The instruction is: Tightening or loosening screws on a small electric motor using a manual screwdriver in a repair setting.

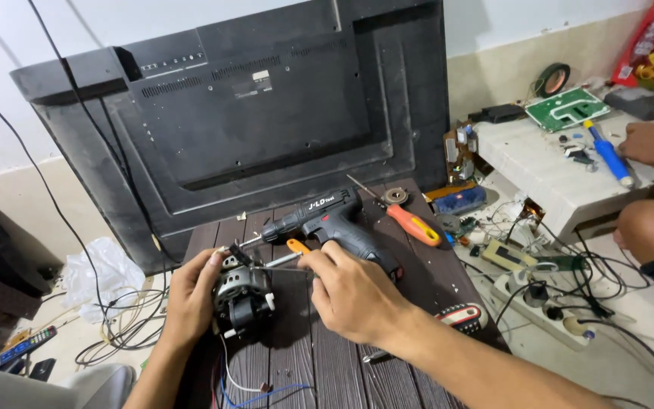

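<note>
the left hand [191,291] wraps around the side of a small motor [242,291], fingers curled on its housing and thumb up at its top edge, holding it steady on the dark slatted table [319,363]. the right hand [350,291] is closed in a pinch on a thin screwdriver [285,256] with an orange handle, whose metal shaft points left into the top of the motor. white, blue and red wires [255,386] trail from under the motor toward the near edge of the table.

just behind the motor lies a black and red cordless drill [334,223], its bit pointing left toward the motor. right of the drill, farther from the motor, is a larger orange-handled screwdriver [410,223], and near it a small round metal part [396,196]. another red and black tool handle [463,314] shows to the right of the right wrist. behind the table, well back of the motor, a flat television [266,113] leans with its black back panel facing out.

far right of the motor, another person's hand [652,144] rests on a white block beside a blue-handled tool [609,155] and a green circuit board [567,108].
</note>
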